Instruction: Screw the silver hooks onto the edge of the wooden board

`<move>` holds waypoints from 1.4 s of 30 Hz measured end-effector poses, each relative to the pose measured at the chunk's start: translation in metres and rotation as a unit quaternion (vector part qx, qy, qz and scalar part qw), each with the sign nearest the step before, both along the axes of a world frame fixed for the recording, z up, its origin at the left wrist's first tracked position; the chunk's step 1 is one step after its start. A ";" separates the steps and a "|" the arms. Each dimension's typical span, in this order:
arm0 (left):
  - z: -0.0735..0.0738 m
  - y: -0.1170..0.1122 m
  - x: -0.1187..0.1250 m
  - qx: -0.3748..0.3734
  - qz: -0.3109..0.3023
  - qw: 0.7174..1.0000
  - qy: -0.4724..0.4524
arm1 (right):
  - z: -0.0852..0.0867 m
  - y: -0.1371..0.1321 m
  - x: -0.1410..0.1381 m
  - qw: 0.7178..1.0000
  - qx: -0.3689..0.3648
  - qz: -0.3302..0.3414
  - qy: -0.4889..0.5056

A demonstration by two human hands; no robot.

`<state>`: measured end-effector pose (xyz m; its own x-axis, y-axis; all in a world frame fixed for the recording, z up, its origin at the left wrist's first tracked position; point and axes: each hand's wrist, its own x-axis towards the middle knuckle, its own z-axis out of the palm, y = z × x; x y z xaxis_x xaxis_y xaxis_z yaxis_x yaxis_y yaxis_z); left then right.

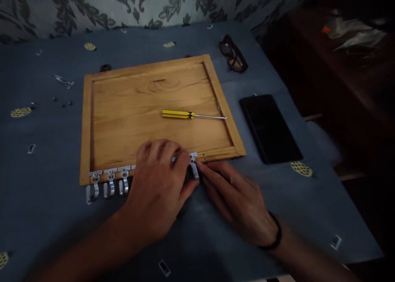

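Left grip (160,183) pinches the end hook (194,167), seemingly lining it up; right grip (240,199) close beside, closure unclear; next move likely calls for the screwdriver (179,114) beyond

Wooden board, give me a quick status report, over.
Left hand and right hand at rightmost metal hook. Wooden board, other hooks along near edge. Yellow screwdriver lying on board, apart from both hands.

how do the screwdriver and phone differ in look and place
The screwdriver has a yellow handle and thin metal shaft; the phone is a flat black slab. The screwdriver lies on the wooden board, the phone beside it on the blue cloth. Neither is held.
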<state>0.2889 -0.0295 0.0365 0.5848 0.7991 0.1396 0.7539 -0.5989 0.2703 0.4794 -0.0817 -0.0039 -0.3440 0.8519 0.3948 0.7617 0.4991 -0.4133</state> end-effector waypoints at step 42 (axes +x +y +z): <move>-0.003 -0.001 0.000 0.016 -0.006 1.000 0.008 | 0.001 0.000 0.002 1.000 -0.021 0.012 -0.011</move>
